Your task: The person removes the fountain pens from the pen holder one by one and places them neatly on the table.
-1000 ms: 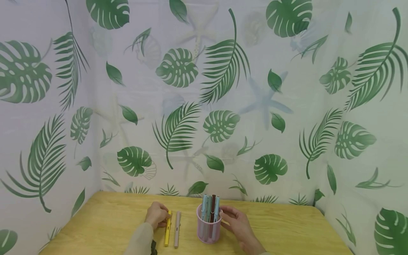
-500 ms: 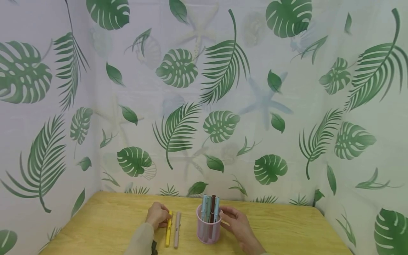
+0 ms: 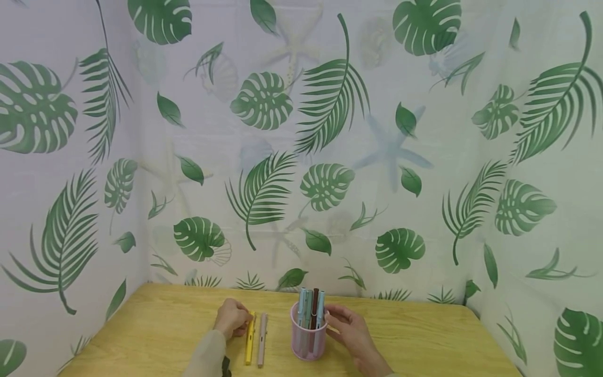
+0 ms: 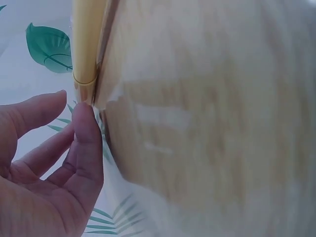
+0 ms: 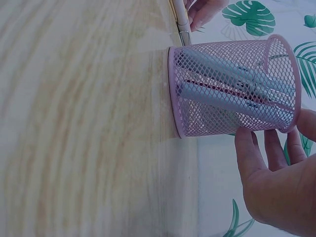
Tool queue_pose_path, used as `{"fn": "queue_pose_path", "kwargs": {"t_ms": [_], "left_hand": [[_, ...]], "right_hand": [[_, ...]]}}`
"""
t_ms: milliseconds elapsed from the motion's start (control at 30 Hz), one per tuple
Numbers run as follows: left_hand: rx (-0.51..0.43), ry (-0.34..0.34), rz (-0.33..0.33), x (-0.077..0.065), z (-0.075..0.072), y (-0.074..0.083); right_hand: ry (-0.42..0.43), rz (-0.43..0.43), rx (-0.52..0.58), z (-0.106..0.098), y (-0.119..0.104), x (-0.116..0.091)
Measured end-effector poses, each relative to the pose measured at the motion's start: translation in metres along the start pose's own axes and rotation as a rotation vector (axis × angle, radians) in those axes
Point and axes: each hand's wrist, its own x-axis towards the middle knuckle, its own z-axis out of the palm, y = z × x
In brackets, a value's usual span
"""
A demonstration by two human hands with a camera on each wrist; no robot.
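Note:
A yellow pen (image 3: 248,348) lies lengthwise on the wooden table, with a pinkish-grey pen (image 3: 261,343) close on its right. My left hand (image 3: 231,318) touches the far end of the yellow pen; in the left wrist view one fingertip meets the pen (image 4: 88,44) while the thumb stays apart. To the right stands a pink mesh pen holder (image 3: 301,352) with several capped pens upright in it, light blue, grey-green and dark brown. My right hand (image 3: 350,332) rests against its right side, thumb (image 5: 307,123) at the rim, relaxed fingers against the mesh.
The wooden table (image 3: 155,335) runs back to a white curtain (image 3: 282,262) printed with green leaves, which also covers both sides. A dark band (image 3: 227,366) shows at the left sleeve.
The yellow pen has slid slightly right at its near end, closer to the pinkish-grey pen, with the left hand touching it. The right hand and pen holder have not moved.

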Motion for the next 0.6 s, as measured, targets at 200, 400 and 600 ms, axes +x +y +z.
{"fn": "queue_pose_path", "kwargs": {"t_ms": [200, 400, 600], "left_hand": [[-0.082, -0.028, 0.03, -0.009, -0.003, 0.006], [-0.093, -0.011, 0.077, -0.011, -0.006, 0.011], [-0.13, 0.017, 0.098, -0.009, -0.003, 0.011]], "right_hand": [[-0.003, 0.003, 0.002, 0.0, -0.001, -0.002], [0.002, 0.026, 0.0, 0.0, 0.001, 0.002], [0.006, 0.014, -0.003, 0.0, 0.002, 0.002]]}}
